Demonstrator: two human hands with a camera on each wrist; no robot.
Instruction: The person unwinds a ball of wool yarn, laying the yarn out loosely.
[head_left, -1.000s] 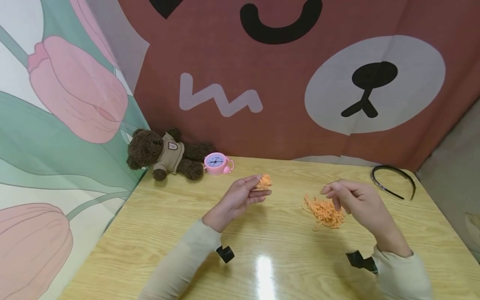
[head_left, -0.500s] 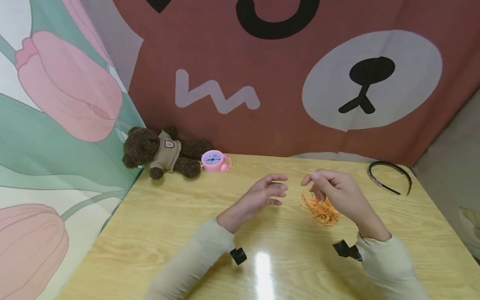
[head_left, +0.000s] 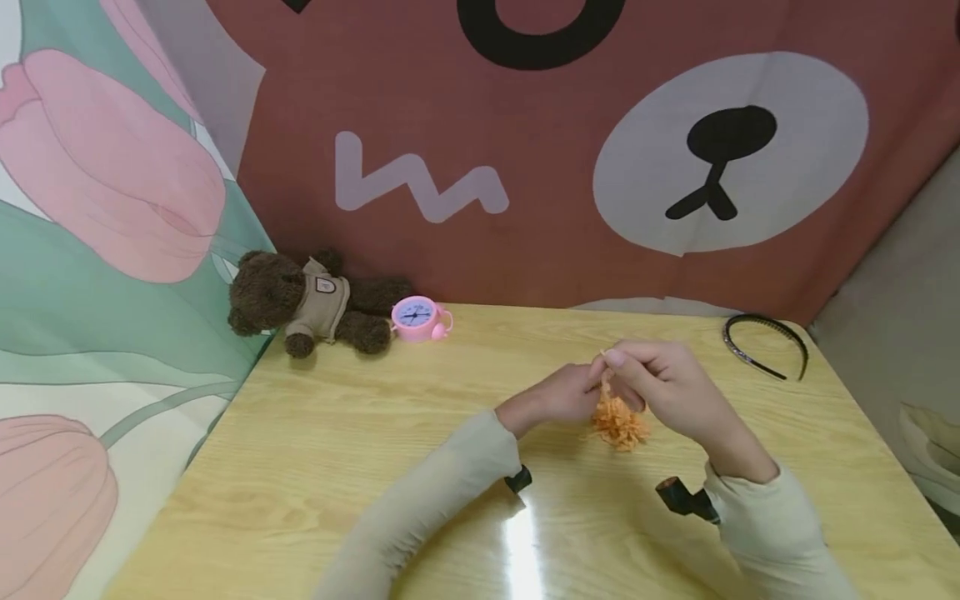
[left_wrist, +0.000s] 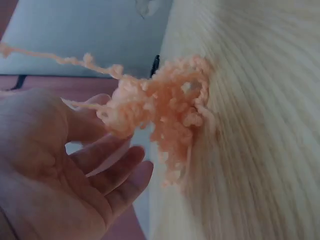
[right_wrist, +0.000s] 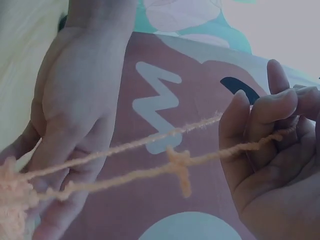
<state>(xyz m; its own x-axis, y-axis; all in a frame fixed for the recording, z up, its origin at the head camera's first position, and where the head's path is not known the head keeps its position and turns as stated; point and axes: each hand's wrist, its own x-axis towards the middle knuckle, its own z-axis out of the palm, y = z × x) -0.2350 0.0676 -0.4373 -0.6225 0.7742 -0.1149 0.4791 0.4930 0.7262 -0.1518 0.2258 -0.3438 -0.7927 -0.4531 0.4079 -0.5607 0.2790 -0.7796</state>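
A tangle of fuzzy orange yarn [left_wrist: 180,110] lies on the table below my hands, partly drawn up off it. Two strands [right_wrist: 125,180] run from it to my right hand [right_wrist: 280,165], whose thumb and fingers pinch them in the right wrist view. My left hand [head_left: 566,394] is close by, to the left of the right hand [head_left: 678,392]. Seen from the left wrist, thumb and forefinger of my left hand [left_wrist: 55,155] close in on a small clump of the yarn, their tips hidden behind it; the other fingers are loosely bent.
A brown teddy bear [head_left: 322,304] lies at the back left of the wooden table [head_left: 337,425], with a pink alarm clock [head_left: 416,317] beside its legs. A black headband [head_left: 757,358] rests at the back right. A patterned cloth [head_left: 525,208] hangs behind.
My left hand let go of a small orange yarn ball, opened, and moved right to the yarn beside my right hand. The right hand shifted left. The head view turned slightly right.
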